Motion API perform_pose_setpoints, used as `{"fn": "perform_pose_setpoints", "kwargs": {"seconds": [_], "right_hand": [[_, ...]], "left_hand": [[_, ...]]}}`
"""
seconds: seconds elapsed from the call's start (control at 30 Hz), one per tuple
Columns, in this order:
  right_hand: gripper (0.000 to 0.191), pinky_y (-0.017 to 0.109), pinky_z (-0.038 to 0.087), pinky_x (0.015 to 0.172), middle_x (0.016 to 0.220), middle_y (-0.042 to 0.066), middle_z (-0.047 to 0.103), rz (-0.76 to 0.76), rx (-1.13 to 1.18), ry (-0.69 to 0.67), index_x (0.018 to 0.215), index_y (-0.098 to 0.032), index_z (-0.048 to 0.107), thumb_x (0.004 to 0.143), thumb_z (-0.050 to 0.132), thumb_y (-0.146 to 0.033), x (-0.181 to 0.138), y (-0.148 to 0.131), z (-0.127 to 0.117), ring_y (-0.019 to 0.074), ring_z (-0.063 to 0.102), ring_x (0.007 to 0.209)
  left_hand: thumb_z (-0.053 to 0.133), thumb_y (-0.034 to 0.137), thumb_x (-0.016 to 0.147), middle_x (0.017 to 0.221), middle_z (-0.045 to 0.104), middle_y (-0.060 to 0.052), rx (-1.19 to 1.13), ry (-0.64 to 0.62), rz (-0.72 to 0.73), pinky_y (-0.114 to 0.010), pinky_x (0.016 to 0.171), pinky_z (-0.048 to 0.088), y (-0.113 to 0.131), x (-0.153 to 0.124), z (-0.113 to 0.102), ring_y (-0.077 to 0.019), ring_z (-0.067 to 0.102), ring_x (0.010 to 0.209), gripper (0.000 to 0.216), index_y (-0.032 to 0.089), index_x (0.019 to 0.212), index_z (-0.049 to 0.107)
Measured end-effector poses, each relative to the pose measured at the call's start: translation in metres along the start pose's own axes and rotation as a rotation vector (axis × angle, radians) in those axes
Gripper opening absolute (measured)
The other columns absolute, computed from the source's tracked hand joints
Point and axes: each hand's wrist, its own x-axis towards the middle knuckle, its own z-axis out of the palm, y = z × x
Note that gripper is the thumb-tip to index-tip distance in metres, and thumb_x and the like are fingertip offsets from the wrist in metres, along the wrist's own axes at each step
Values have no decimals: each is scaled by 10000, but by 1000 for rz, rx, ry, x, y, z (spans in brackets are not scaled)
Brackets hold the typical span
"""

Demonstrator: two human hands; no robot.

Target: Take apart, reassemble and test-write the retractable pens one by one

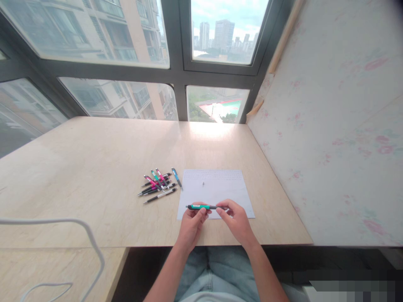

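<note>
A green and black pen (pixel 202 207) lies level between my two hands, just above the lower part of a white sheet of paper (pixel 217 191). My left hand (pixel 193 222) is closed on its green barrel, with the thumb on the near side. At the black end, the fingers of my right hand (pixel 234 218) pinch the pen; its tip is hidden among them. On the paper sits a tiny dark piece (pixel 203 183), too small to make out. Faint lines of writing run along the sheet's top edge.
Left of the paper lies a loose pile of several pens (pixel 157 182), with a blue pen (pixel 176 178) at the sheet's edge. A white cable (pixel 91 239) loops at the lower left. Windows stand behind the table (pixel 94 167); a papered wall (pixel 330 147) bounds the right.
</note>
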Motion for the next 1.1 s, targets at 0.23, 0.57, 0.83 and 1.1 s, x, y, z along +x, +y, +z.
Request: {"fn": "perform_pose_setpoints", "kwargs": {"seconds": [0.23,0.57,0.83,1.1], "right_hand": [[303,313,501,660,818,69,696,-14,-158,75,880,-183,688,890,539,-446,55,17,6,197,630,734],[268,395,531,848,1216,88,594,-86,-421,-10,1179,-193,594,953,547,-327,95,0,41,203,615,997],[191,272,499,596,812,43,702,97,24,105,876,-182,685,827,629,-359,29,18,-2,181,644,726],[222,282,516,627,806,53,692,89,188,151,890,-182,691,781,693,-375,-3,10,-15,191,637,756]], "left_hand": [[811,254,702,767,671,-17,-165,56,-8,-217,649,481,1,1,0,-114,634,692,243,155,885,687],[793,243,726,785,668,-27,-160,34,-4,-218,660,476,0,1,-1,-108,620,698,235,147,911,685],[779,229,741,809,670,-28,-123,19,-3,-217,665,473,1,2,2,-112,623,722,198,149,902,695],[786,220,727,832,691,-40,-95,42,23,-213,654,471,-1,2,1,-112,623,721,215,155,915,705]]}}
